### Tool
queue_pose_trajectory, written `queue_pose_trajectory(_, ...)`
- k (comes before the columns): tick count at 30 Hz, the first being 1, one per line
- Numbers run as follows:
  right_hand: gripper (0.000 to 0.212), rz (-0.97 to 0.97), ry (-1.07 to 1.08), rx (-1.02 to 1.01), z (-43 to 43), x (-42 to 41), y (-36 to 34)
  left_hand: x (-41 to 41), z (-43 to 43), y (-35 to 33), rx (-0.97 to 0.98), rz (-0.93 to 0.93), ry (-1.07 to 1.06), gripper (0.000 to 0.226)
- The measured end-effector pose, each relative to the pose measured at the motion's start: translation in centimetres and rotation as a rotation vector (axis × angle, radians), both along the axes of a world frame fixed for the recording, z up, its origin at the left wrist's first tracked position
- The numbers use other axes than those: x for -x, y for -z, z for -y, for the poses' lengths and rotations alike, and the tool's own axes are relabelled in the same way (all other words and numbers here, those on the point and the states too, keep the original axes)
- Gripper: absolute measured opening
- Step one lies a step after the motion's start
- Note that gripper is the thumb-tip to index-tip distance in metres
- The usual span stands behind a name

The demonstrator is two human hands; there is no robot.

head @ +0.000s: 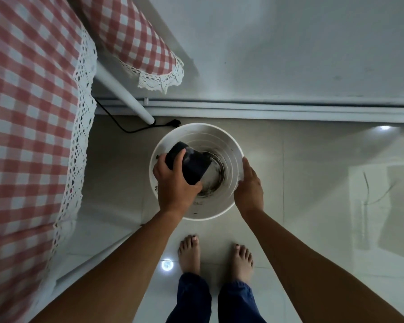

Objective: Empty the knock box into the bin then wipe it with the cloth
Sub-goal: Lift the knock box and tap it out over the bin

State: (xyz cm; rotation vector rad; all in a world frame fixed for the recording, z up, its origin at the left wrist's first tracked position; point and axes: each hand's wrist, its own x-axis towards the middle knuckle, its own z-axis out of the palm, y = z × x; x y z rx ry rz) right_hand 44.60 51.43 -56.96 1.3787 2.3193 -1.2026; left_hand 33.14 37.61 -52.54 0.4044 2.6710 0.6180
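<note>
A white round bin stands on the tiled floor in front of my feet, with dark coffee residue at its bottom. My left hand grips the black knock box and holds it tipped on its side over the bin, its mouth turned toward the inside. My right hand rests with straight fingers against the bin's right rim. No cloth is in view.
A table with a red-and-white checked, lace-edged cloth fills the left side, its white leg reaching the floor just behind the bin. A black cable and plug lie by the wall skirting. My bare feet stand close below the bin.
</note>
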Motion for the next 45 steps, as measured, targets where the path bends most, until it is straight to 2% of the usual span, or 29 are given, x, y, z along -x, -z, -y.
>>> queue_pose_trajectory(8,0.073,-0.006,0.015,-0.013,0.0,0.0,0.6,-1.1,0.3,0.7,0.106,-0.276,0.233,0.094)
queue_pose_trajectory(17,0.077,-0.01,0.014,-0.006,0.1,0.0,0.5,-1.2,0.7,1.4,0.188,-0.49,0.437,0.097)
queue_pose_trajectory(23,0.079,-0.019,0.016,0.004,0.0,-0.1,0.5,-1.6,0.3,1.4,0.219,-0.571,0.406,0.098)
queue_pose_trajectory(28,0.078,-0.003,0.025,0.032,0.0,0.1,0.4,-1.5,0.1,1.1,0.221,-0.546,0.352,0.102)
queue_pose_trajectory(31,0.077,0.016,0.03,0.074,-0.3,0.2,-0.3,-1.0,-0.7,-0.3,0.189,-0.348,0.173,0.099)
queue_pose_trajectory(33,0.07,0.004,0.05,0.094,-0.5,0.4,-1.6,0.2,-1.1,-1.5,0.087,-0.044,-0.06,0.091)
queue_pose_trajectory(35,0.063,-0.043,0.062,0.104,-0.8,0.9,-3.6,1.7,-1.1,-3.2,-0.146,0.328,-0.293,0.08)
queue_pose_trajectory(37,0.057,-0.131,0.121,0.215,-1.6,1.9,-7.0,2.8,-0.6,-5.6,-0.374,0.646,-0.443,0.066)
queue_pose_trajectory(38,0.055,-0.177,0.173,0.317,-2.2,2.4,-8.9,3.1,-0.4,-7.2,-0.409,0.77,-0.464,0.06)
queue_pose_trajectory(41,0.058,-0.259,0.252,0.661,-3.8,3.3,-15.1,3.5,0.1,-11.9,-0.475,1.008,-0.484,0.055)
queue_pose_trajectory(45,0.064,-0.24,0.12,0.833,-5.4,3.1,-23.0,3.6,0.7,-19.3,-0.638,1.125,-0.549,0.069)
